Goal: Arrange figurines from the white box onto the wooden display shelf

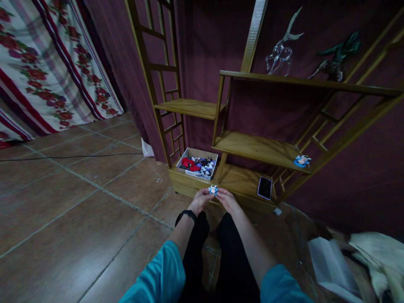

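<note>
While a small blue-and-white figurine (213, 190) hangs just before the low shelf unit (249, 143), the left hand (202, 200) and right hand (227, 200) pinch it snugly from eight and four o'clock. At eleven sits a box (197, 174) of colourful pieces (203, 165); at three, a phone (264, 188); past two, a similar figure (302, 160).

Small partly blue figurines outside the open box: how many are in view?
2: the held figurine between the left hand and right hand, and the shelf figurine at the right end of the shelf above the phone. Others outside the box may be hidden.
</note>
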